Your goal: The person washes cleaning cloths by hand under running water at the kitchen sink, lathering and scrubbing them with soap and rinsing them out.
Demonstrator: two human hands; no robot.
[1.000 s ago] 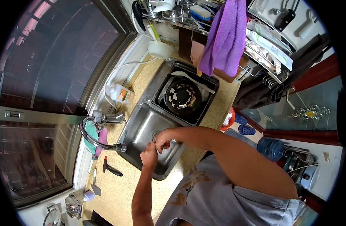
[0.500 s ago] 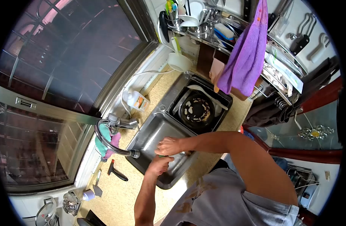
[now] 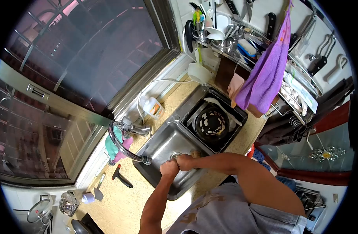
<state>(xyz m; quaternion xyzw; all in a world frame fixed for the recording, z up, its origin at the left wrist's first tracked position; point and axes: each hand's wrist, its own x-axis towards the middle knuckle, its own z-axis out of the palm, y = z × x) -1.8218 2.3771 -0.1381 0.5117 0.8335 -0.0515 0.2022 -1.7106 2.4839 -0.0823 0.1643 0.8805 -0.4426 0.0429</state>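
Note:
Over the steel sink basin (image 3: 163,141), my left hand (image 3: 169,168) and my right hand (image 3: 185,162) are both closed, pressed side by side with their knuckles up. Whatever they grip is hidden by the fingers. Just beyond them lies the round drain (image 3: 176,155). A brownish thing (image 3: 195,153), too unclear to name, lies in the basin beside my right wrist. The faucet spout (image 3: 146,160) ends a little to the left of my left hand.
A black pan (image 3: 211,124) sits in the dark tray of the second basin. A black-handled scraper (image 3: 122,177), a white bottle (image 3: 152,107) and a small spatula (image 3: 98,194) are on the counter. A purple towel (image 3: 262,80) hangs from the rack.
My hands have drawn together from a looser, staggered hold into two fists side by side. The bit of green between them is now out of sight. The camera view has shifted slightly.

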